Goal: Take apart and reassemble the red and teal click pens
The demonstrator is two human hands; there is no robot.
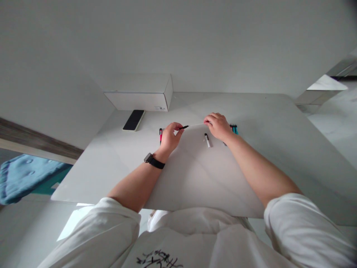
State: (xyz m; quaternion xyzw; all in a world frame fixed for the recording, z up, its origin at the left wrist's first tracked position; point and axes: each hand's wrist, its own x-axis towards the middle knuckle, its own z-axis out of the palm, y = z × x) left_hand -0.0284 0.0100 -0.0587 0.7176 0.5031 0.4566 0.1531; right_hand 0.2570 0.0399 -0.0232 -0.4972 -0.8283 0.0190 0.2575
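Observation:
My left hand (170, 137) is closed in a pinch on a black pen piece (184, 127), whose end points to the right. From that end a thin pale rod (196, 124), which looks like a pen refill, runs across to my right hand (218, 125). The fingers of my right hand are pinched on the rod's other end. Just below the rod, a white pen piece with a black clip (207, 140) lies on the table. A red and black pen (160, 136) rests beside my left hand, partly hidden by it. Several teal and black pens (234, 129) lie behind my right wrist.
A white box (136, 99) stands at the back left of the pale table (195, 178), against the wall. In front of it lies a phone (134, 120) with a dark screen. A blue cushion (30, 173) is off the table to the left.

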